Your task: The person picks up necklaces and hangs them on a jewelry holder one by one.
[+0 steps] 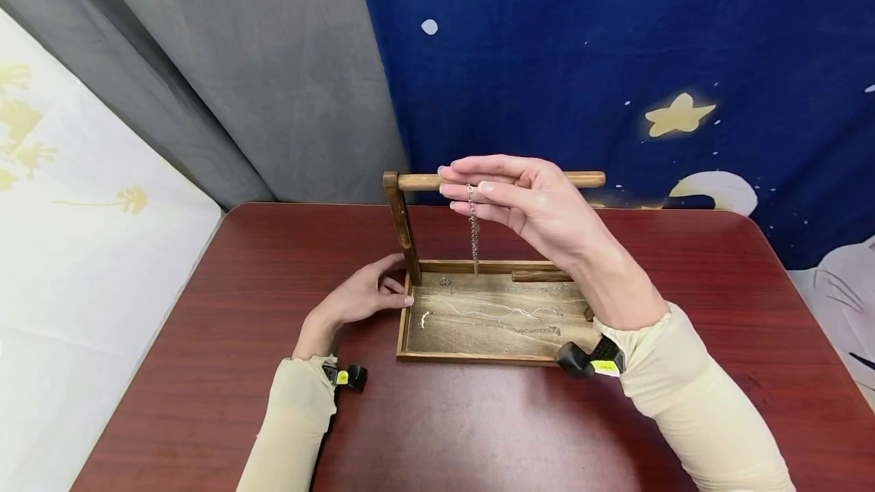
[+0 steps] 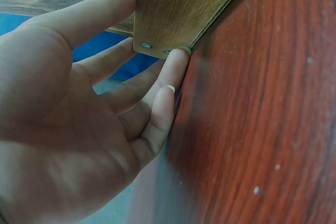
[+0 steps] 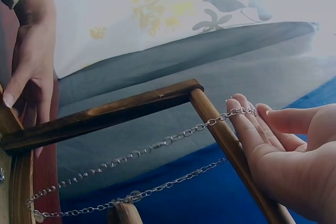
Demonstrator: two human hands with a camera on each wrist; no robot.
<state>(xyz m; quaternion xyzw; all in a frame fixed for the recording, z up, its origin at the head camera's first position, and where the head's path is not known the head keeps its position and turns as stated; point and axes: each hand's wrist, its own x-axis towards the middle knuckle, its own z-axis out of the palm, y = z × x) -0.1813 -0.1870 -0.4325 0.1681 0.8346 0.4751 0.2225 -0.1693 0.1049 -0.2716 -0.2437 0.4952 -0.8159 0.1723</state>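
A wooden jewelry stand has a shallow tray [image 1: 478, 358], an upright post [image 1: 402, 230] at its left end and a horizontal bar [image 1: 418, 182] on top. My left hand [image 1: 358, 293] holds the tray's left end, thumb on the rim and other fingers against the outside [image 2: 157, 19]. Up at the bar, my right hand [image 1: 540, 203] pinches a silver chain [image 1: 475, 238] between thumb and fingers. The chain hangs down in a long loop. In the right wrist view, one strand [image 3: 131, 157] crosses before the bar; the other passes out of sight behind it.
Several thin silver chains [image 1: 506, 313] lie spread in the tray, with a small white-beaded piece [image 1: 424, 319] at its left. A short wooden rod [image 1: 540, 276] lies along the back. Dark red table [image 1: 273, 272] surrounds the stand; a blue curtain [image 1: 533, 59] hangs behind.
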